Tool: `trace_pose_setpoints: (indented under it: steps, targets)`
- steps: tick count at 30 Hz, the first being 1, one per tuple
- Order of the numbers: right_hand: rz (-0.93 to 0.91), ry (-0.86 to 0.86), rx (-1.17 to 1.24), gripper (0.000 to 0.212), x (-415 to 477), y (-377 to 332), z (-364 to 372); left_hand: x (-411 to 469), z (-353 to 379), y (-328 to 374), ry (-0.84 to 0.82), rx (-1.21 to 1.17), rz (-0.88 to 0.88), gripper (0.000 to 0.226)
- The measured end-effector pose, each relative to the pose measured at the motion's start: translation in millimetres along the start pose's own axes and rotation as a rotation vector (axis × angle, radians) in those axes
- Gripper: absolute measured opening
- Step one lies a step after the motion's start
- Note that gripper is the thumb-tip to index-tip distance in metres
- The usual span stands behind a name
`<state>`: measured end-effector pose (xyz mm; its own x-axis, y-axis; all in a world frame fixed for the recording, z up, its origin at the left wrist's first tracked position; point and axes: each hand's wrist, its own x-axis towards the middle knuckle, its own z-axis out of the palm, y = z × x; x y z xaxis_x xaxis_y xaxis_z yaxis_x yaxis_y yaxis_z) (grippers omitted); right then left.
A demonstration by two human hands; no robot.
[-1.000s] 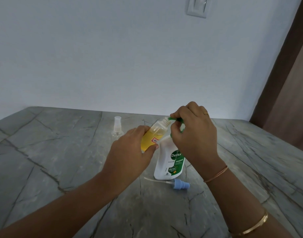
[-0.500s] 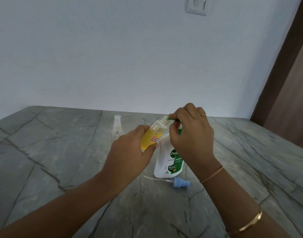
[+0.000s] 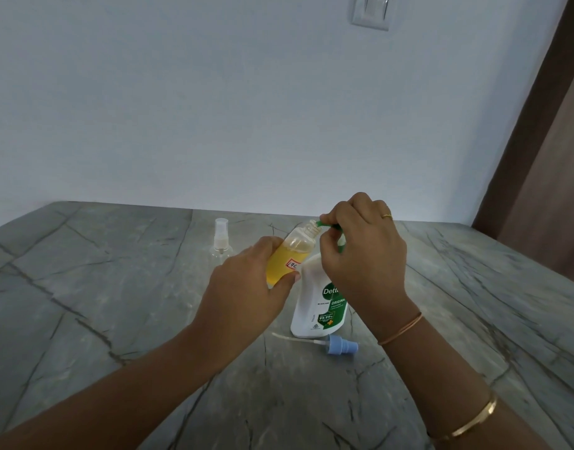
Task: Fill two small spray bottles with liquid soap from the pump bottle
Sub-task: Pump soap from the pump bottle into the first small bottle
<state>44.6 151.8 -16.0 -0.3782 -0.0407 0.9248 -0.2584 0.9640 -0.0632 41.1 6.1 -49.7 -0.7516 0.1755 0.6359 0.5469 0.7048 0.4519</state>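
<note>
My left hand (image 3: pixel 243 287) grips a small clear spray bottle (image 3: pixel 290 254), tilted to the right with its cap off and mostly full of yellow liquid. Its open neck sits at the green nozzle (image 3: pixel 323 224) of the white pump bottle (image 3: pixel 315 306), which stands on the grey stone table (image 3: pixel 116 303). My right hand (image 3: pixel 363 251) is curled over the pump head, hiding most of it. The blue spray cap (image 3: pixel 339 345) with its white tube lies on the table in front of the pump bottle. A second small clear spray bottle (image 3: pixel 221 243), capped and apparently empty, stands behind at the left.
A pale wall rises behind the table, with a white switch plate (image 3: pixel 370 11) high up. A brown door frame (image 3: pixel 539 125) runs down the right side, just past the table's right corner.
The hands have barely shifted. My right hand stays curled on the pump head, and the tilted bottle's neck stays at the green nozzle.
</note>
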Motion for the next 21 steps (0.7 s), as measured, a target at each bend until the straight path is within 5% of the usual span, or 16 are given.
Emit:
trace_pose_setpoints:
  steps: [16, 21]
  targets:
    - [-0.002, -0.03, 0.022, 0.011, 6, 1, -4, 0, -1, 0, -0.001, -0.001, 0.002, 0.047]
    - [-0.004, 0.026, 0.004, 0.023, -3, -1, 2, 0, -1, 0, -0.005, -0.006, 0.011, 0.048]
